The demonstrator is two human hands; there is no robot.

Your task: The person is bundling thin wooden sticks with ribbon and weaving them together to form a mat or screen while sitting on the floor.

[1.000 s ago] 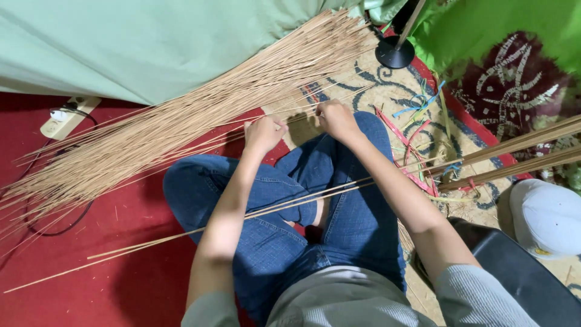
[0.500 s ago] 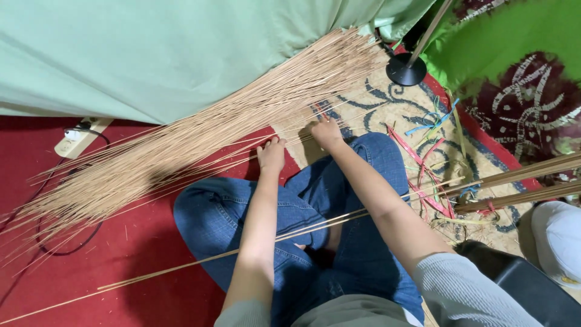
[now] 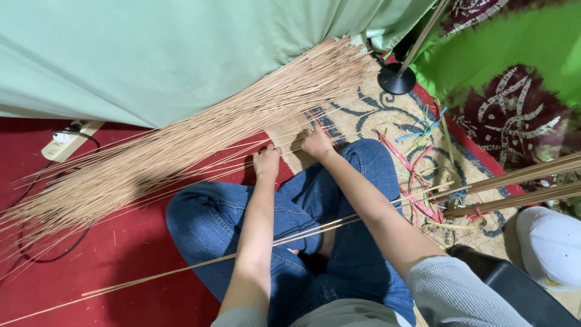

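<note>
Fingers of both the left hand (image 3: 267, 162) and right hand (image 3: 316, 144) curl onto thin sticks at the edge of the long stick pile (image 3: 181, 145), which fans from 8 to 1 o'clock across the red floor (image 3: 121, 254).

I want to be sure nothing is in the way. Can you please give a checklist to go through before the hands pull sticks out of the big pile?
1. Left hand on the pile of thin sticks: ok.
2. Right hand on the pile: ok.
3. Grip closed on a stick: cannot tell.
4. Long sticks across the lap, in the arms' way: not ok.
5. Power strip apart from the hands: ok.
</note>
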